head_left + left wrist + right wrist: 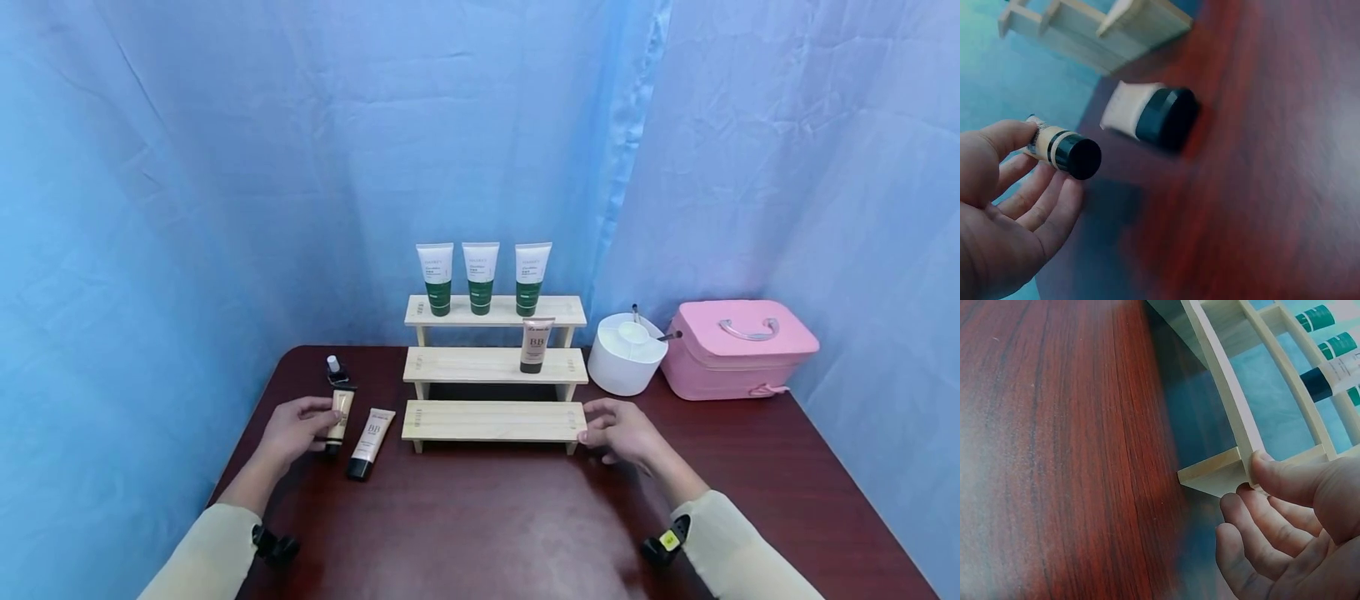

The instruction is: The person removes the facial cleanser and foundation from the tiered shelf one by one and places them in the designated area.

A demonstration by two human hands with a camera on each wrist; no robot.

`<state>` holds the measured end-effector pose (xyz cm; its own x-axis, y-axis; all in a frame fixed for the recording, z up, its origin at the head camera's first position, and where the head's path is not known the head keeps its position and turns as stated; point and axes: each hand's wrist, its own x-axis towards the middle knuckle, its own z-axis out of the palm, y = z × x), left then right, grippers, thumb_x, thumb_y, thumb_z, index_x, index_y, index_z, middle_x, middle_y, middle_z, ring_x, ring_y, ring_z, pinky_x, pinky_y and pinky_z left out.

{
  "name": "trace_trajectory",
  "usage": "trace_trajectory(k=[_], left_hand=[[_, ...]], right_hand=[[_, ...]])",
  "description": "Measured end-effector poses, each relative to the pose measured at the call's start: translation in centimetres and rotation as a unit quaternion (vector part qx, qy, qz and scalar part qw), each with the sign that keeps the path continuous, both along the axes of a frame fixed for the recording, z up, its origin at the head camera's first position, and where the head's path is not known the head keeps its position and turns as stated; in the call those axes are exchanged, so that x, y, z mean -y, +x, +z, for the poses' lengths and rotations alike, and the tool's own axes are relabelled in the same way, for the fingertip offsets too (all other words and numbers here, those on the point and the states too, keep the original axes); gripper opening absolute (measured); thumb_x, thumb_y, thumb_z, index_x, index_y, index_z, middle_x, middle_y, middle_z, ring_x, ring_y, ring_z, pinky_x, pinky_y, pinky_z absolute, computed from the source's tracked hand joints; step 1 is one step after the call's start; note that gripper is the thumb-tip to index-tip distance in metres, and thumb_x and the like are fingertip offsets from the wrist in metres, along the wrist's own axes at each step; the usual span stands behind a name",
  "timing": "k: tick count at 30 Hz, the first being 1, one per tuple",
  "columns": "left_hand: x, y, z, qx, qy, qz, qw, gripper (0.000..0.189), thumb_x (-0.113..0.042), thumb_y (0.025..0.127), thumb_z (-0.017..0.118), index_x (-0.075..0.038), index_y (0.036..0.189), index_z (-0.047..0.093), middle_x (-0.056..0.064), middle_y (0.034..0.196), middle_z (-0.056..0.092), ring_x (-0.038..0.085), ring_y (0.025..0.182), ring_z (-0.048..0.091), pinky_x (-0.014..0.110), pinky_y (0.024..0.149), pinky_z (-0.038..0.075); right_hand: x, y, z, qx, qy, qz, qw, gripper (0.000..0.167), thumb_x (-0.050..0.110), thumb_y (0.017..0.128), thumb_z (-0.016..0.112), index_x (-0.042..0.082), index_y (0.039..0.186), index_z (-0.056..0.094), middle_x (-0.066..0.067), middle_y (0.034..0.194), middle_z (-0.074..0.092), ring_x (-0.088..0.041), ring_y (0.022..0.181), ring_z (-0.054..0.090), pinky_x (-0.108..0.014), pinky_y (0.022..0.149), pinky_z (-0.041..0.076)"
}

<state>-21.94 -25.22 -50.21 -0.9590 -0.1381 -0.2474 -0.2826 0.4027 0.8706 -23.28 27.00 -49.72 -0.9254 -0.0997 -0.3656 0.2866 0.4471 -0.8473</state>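
Note:
My left hand [292, 427] pinches a small gold-beige cosmetic tube [341, 414] between thumb and fingers. In the left wrist view the tube's black cap [1084, 158] points away from the palm. Just right of it lies a BB cream tube [372, 440] on the table. My right hand [622, 431] grips the right end of the lowest step of a three-tier wooden display rack [491, 419], its thumb [1272, 475] on the edge and fingers curled below. Another BB cream tube [535, 350] stands upside down on the middle step, towards the right.
Three green-and-white tubes [480, 279] stand on the top step. A small nail polish bottle [336, 372] is behind my left hand. Right of the rack are a white round organizer [624, 367] with brushes and a pink case [738, 354]. Blue curtains [450, 125] hang behind the dark table [480, 525].

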Motion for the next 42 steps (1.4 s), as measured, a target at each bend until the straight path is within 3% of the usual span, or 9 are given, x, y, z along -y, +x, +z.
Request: trace_trajectory(k=[5, 10, 31, 42], left_hand=[[0.6, 0.6, -1.4, 0.013, -0.016, -0.007, 0.9998, 0.046, -0.021, 0.098, 0.070, 0.004, 0.136, 0.060, 0.020, 0.115, 0.074, 0.017, 0.086, 0.070, 0.036, 0.070, 0.062], [0.7, 1.0, -2.0, 0.024, -0.025, -0.009, 0.9994, 0.044, -0.018, 0.098, 0.071, 0.005, 0.134, 0.061, 0.019, 0.110, 0.075, 0.018, 0.084, 0.068, 0.035, 0.067, 0.060], [0.3, 0.8, -1.7, 0.051, -0.052, -0.012, 0.9973, 0.041, -0.014, 0.098, 0.070, 0.006, 0.133, 0.062, 0.020, 0.110, 0.071, 0.023, 0.089, 0.067, 0.036, 0.065, 0.062], [0.0, 1.0, -1.2, 0.037, -0.097, -0.010, 0.9946, 0.032, -0.011, 0.098, 0.069, 0.004, 0.125, 0.065, 0.017, 0.104, 0.071, 0.022, 0.083, 0.066, 0.034, 0.059, 0.059]], right_hand=[[0.0, 0.0, -0.1, 0.002, -0.001, -0.001, 1.0000, 0.058, 0.006, 0.087, 0.080, 0.000, 0.138, 0.054, -0.011, 0.099, 0.074, -0.024, 0.085, 0.071, -0.042, 0.062, 0.059], [0.0, 0.0, -0.1, 0.004, -0.003, -0.003, 1.0000, 0.059, 0.005, 0.086, 0.081, 0.000, 0.139, 0.054, -0.011, 0.099, 0.074, -0.024, 0.084, 0.071, -0.042, 0.062, 0.059], [-0.2, -0.1, -0.4, -0.003, -0.007, 0.000, 1.0000, 0.057, 0.006, 0.087, 0.080, 0.000, 0.138, 0.054, -0.011, 0.099, 0.074, -0.024, 0.085, 0.071, -0.041, 0.060, 0.058], [-0.1, 0.0, -0.2, 0.001, -0.006, -0.002, 1.0000, 0.058, 0.005, 0.087, 0.079, 0.000, 0.139, 0.054, -0.011, 0.099, 0.074, -0.023, 0.084, 0.071, -0.040, 0.060, 0.058]])
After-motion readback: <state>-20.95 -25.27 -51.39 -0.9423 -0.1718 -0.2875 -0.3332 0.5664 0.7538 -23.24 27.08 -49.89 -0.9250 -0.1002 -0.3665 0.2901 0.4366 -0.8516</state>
